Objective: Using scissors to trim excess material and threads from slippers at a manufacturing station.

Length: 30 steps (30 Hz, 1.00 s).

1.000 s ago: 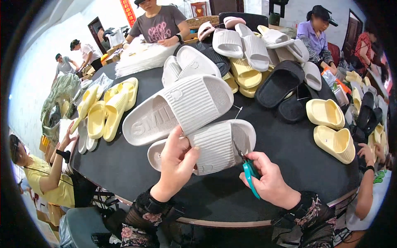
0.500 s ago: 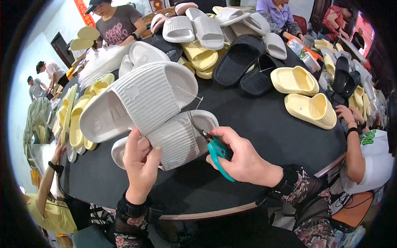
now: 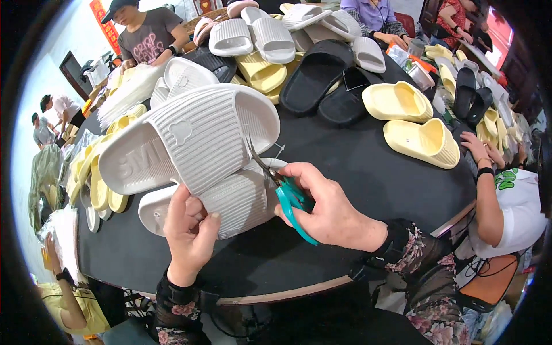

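My left hand point(image 3: 192, 233) is closed on a pair of pale grey ribbed slide slippers, holding them over the dark table. The upper slipper point(image 3: 201, 138) overlaps the lower slipper point(image 3: 238, 201), and my thumb presses on the lower one's strap. In my right hand point(image 3: 339, 213) are scissors with teal handles point(image 3: 292, 211). Their blades point(image 3: 261, 164) point up and left, beside the edge of the upper slipper's strap. Just right of the blades a thin clear tag fastener point(image 3: 280, 151) sticks out between the slippers. Whether the blades touch it, I cannot tell.
Beyond lie black slippers point(image 3: 317, 77) and a heap of grey and yellow ones. A yellow pair point(image 3: 422, 141) sits to the right; more yellow slippers point(image 3: 100, 178) stand at left. Co-workers sit around the black table point(image 3: 345, 276), one hand point(image 3: 474, 146) resting at its right edge.
My scissors have moved up and left, bringing the blades nearer the upper slipper's strap. The whole view has shifted slightly. At lower left, a co-worker's hand has moved away from the yellow slippers.
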Tool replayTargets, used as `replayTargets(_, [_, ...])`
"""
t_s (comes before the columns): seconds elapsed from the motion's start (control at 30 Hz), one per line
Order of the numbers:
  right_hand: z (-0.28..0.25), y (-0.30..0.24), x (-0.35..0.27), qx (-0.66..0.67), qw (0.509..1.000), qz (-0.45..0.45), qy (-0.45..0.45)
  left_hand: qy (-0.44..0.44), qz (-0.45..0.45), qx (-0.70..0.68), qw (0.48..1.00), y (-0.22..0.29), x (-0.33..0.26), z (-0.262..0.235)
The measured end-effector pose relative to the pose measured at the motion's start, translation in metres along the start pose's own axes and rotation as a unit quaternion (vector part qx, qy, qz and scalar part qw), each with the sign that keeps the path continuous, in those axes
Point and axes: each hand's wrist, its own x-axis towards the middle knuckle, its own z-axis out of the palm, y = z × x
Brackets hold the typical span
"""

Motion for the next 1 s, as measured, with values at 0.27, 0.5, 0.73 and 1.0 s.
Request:
replayTargets(0.27, [0.000, 0.006, 0.000, 0.035, 0.998, -0.031, 0.029, -0.003, 0.025, 0.045, 0.999, -0.011, -0.006, -0.001])
replayTargets(0.5, [-0.003, 0.005, 0.001, 0.030, 0.999, -0.029, 0.031, 0.012, 0.044, 0.031, 0.999, -0.008, -0.006, 0.005])
replayTargets(0.73, [-0.007, -0.003, 0.001, 0.033, 0.999, 0.008, 0.004, 0.000, 0.064, 0.032, 0.997, -0.008, -0.006, 0.006])
replayTargets(1.0, [-0.004, 0.004, 0.001, 0.027, 0.997, -0.064, 0.038, -0.023, 0.071, 0.027, 0.997, -0.007, -0.007, 0.005])
